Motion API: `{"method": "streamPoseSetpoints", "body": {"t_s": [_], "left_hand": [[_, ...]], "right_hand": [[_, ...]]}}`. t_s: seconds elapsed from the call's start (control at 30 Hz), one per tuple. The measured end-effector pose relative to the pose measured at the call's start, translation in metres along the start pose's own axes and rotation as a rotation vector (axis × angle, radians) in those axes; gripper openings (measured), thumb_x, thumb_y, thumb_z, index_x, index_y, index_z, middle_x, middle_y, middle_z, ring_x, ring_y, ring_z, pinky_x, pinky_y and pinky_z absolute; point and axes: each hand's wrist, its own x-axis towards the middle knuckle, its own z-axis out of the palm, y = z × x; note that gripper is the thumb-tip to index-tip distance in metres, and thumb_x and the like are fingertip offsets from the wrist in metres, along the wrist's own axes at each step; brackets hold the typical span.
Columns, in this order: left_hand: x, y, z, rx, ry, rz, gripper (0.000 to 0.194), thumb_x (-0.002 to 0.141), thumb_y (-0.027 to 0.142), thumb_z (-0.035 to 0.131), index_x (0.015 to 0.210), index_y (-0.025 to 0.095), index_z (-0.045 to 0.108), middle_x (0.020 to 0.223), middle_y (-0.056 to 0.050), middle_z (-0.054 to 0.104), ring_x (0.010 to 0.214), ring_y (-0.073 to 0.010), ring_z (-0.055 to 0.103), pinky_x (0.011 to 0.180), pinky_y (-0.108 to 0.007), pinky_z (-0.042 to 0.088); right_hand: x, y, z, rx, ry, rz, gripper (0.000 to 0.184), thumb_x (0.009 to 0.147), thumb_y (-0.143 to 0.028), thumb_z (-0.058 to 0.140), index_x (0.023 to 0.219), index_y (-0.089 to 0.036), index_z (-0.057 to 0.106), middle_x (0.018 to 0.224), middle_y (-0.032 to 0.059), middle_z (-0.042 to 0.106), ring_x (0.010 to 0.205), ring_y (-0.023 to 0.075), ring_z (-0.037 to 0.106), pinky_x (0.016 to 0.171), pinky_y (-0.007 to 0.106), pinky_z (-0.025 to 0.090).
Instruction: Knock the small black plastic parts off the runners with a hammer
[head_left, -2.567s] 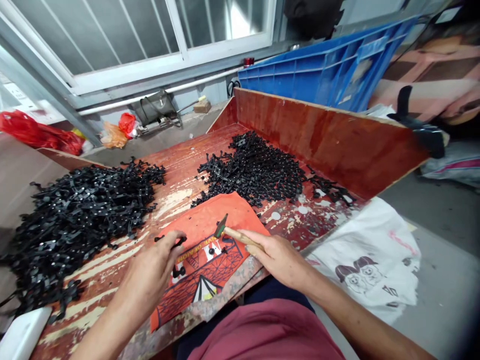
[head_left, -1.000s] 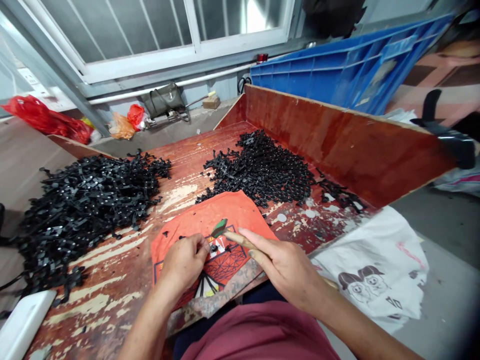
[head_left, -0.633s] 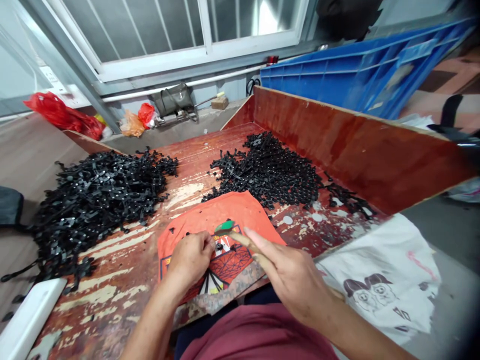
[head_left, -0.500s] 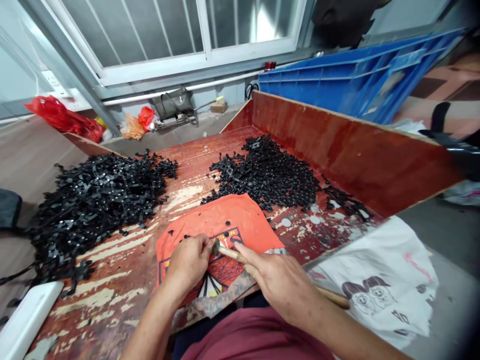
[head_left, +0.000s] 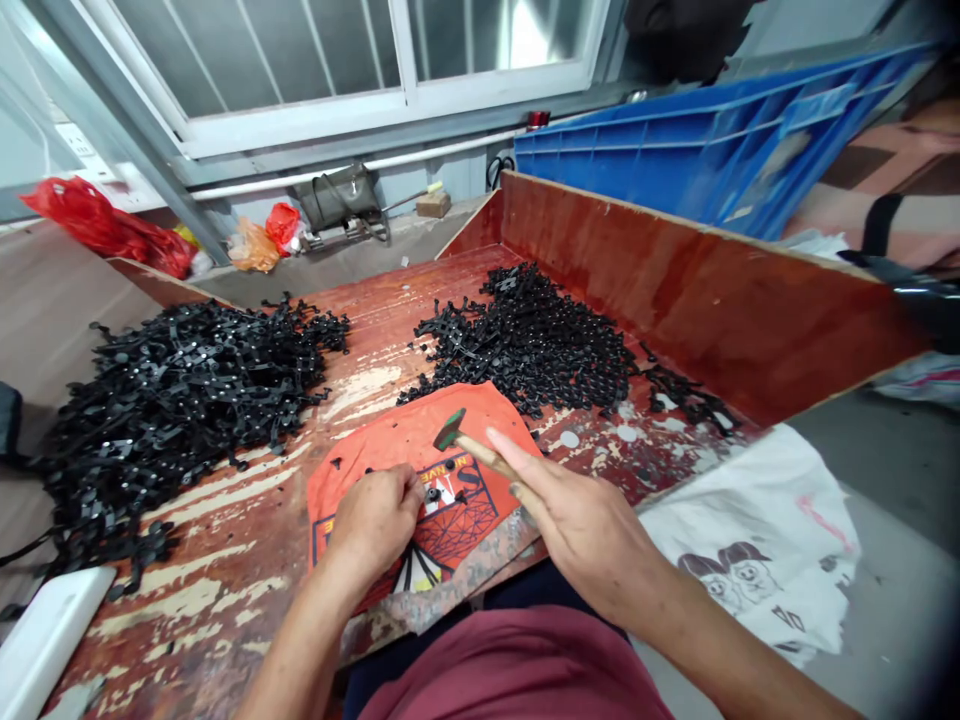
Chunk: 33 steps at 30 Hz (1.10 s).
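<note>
My right hand (head_left: 581, 520) is wrapped round the wooden handle of a hammer (head_left: 487, 457). Its small dark head with green on it is raised above an orange printed cloth (head_left: 480, 410). On that cloth rests my left hand (head_left: 382, 510), fingers closed in a pinch. A small black round-ended part (head_left: 433, 494) shows at the left fingertips; the rest of it is hidden by the fingers. Several more tiny black pieces lie scattered over the cloth.
Two heaps of black parts lie on the worn red board, a left heap (head_left: 195, 390) and a right heap (head_left: 532, 340). A wooden side wall (head_left: 675, 280) and a blue crate (head_left: 637, 165) stand at the right. White printed sacking (head_left: 780, 530) hangs by the near right edge. Another person sits far right.
The hammer has risen from beside my left fingertips, its head now up and away from the cloth. My left hand stays nearly in place. The view has shifted slightly.
</note>
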Motion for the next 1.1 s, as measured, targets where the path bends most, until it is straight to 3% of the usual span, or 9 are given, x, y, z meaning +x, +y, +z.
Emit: {"method": "streamPoseSetpoints", "body": {"t_s": [0.13,0.3,0.37,0.5,0.57,0.7,0.9,1.03,1.1], "left_hand": [[0.001,-0.003,0.003,-0.011,0.012,0.020,0.022,0.090,0.025,0.047,0.074,0.020,0.060,0.071,-0.003,0.067,0.064,-0.0157,0.057,0.058,-0.026,0.026],[0.001,-0.002,0.004,0.015,0.025,0.053,0.022,0.090,0.021,0.046,0.074,0.019,0.061,0.072,-0.004,0.068,0.067,-0.0173,0.059,0.061,-0.026,0.029],[0.000,-0.001,0.004,0.027,0.025,0.053,0.022,0.090,0.020,0.045,0.075,0.019,0.061,0.072,-0.005,0.068,0.067,-0.0174,0.059,0.061,-0.026,0.029],[0.000,-0.001,0.005,-0.002,0.026,0.044,0.022,0.089,0.021,0.046,0.073,0.020,0.060,0.071,-0.004,0.068,0.065,-0.0164,0.059,0.060,-0.026,0.029],[0.001,-0.001,0.006,-0.013,0.035,0.044,0.022,0.089,0.022,0.046,0.073,0.020,0.060,0.070,-0.004,0.067,0.064,-0.0164,0.058,0.059,-0.026,0.029],[0.001,-0.001,0.006,0.001,0.034,0.038,0.023,0.089,0.023,0.045,0.071,0.020,0.058,0.068,-0.004,0.067,0.063,-0.0172,0.058,0.058,-0.027,0.027],[0.000,-0.003,0.008,-0.029,0.040,0.042,0.021,0.088,0.023,0.046,0.072,0.020,0.058,0.071,-0.004,0.068,0.065,-0.0169,0.059,0.059,-0.027,0.027],[0.000,-0.004,0.007,-0.010,0.045,0.023,0.023,0.089,0.022,0.044,0.069,0.020,0.056,0.068,-0.004,0.066,0.064,-0.0169,0.057,0.059,-0.027,0.026],[-0.001,-0.004,0.007,-0.022,0.047,0.024,0.024,0.090,0.024,0.044,0.070,0.020,0.055,0.067,-0.004,0.064,0.062,-0.0164,0.056,0.059,-0.027,0.026]], "right_hand": [[-0.009,-0.001,0.003,-0.051,0.062,-0.029,0.055,0.103,-0.020,0.034,0.156,-0.035,0.029,0.117,0.0045,0.072,0.096,0.0204,0.071,0.095,0.036,0.054],[-0.017,0.003,0.031,-0.262,-0.119,-0.028,0.058,0.098,-0.017,0.043,0.153,-0.035,0.035,0.088,0.0031,0.074,0.075,0.0205,0.072,0.069,0.029,0.056],[-0.017,0.004,0.032,-0.244,-0.139,-0.030,0.058,0.098,-0.018,0.044,0.153,-0.036,0.035,0.090,0.0021,0.075,0.078,0.0201,0.072,0.069,0.028,0.056],[-0.014,0.002,0.019,-0.053,0.016,-0.056,0.055,0.102,-0.021,0.035,0.156,-0.034,0.028,0.109,0.0040,0.074,0.090,0.0189,0.071,0.084,0.031,0.055],[-0.012,0.001,0.016,-0.062,0.040,-0.050,0.056,0.102,-0.021,0.034,0.156,-0.032,0.028,0.105,0.0049,0.075,0.086,0.0196,0.071,0.084,0.032,0.055],[-0.009,0.003,0.023,-0.232,-0.110,-0.016,0.057,0.097,-0.019,0.045,0.151,-0.037,0.038,0.082,0.0004,0.076,0.070,0.0182,0.071,0.068,0.026,0.055],[-0.007,0.001,0.020,-0.124,-0.012,-0.027,0.058,0.101,-0.021,0.038,0.157,-0.033,0.026,0.103,0.0032,0.077,0.086,0.0191,0.073,0.079,0.028,0.056],[-0.008,0.000,0.025,-0.153,-0.164,-0.021,0.057,0.099,-0.020,0.045,0.153,-0.037,0.035,0.100,0.0005,0.078,0.078,0.0198,0.074,0.070,0.028,0.057],[-0.008,0.000,0.025,-0.110,-0.115,-0.027,0.056,0.100,-0.022,0.043,0.154,-0.035,0.033,0.107,0.0021,0.077,0.082,0.0202,0.073,0.075,0.030,0.057]]}}
